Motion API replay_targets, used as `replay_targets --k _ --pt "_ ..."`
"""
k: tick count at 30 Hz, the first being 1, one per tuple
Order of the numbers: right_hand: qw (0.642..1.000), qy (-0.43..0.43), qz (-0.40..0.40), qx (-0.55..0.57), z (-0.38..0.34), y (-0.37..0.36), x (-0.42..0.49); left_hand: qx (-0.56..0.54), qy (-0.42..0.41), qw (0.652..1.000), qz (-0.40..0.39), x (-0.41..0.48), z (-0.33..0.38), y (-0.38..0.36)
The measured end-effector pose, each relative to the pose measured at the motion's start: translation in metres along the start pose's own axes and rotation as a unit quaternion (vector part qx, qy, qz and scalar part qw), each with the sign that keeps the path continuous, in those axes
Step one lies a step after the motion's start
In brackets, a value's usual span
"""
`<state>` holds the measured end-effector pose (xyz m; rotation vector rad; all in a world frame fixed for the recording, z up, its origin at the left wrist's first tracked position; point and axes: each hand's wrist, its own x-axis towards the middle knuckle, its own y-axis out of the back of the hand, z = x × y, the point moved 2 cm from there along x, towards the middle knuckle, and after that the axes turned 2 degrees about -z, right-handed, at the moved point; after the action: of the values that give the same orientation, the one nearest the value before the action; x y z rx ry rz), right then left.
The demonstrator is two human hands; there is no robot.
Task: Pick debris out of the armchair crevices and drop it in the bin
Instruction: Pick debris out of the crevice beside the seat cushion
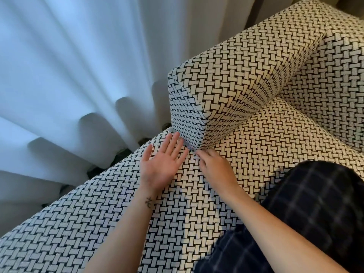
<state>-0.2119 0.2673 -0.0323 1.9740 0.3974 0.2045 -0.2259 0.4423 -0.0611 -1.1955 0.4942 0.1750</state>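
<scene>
The armchair has black-and-cream basket-weave fabric, with a boxy armrest rising over the seat cushion. My left hand lies palm up and flat on the cushion, fingers spread, fingertips at the crevice under the armrest's front end. My right hand is curled beside it, fingertips pushed into the same crevice at the armrest's lower corner. A small pale grey scrap shows in the crevice between the two hands. Whether my right fingers hold it is hidden. No bin is in view.
Pale blue-white pleated curtains hang close along the chair's left side. Dark floor shows in the gap beneath them. A dark checked garment covers my lap at lower right. The backrest rises at right.
</scene>
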Motion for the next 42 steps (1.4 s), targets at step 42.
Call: replay_targets --k 42 --pt "0.959 0.232 0.077 0.143 -0.053 0.004 -0.025 -0.042 0.052 0.992 -0.103 -0.003 -0.002 0.007"
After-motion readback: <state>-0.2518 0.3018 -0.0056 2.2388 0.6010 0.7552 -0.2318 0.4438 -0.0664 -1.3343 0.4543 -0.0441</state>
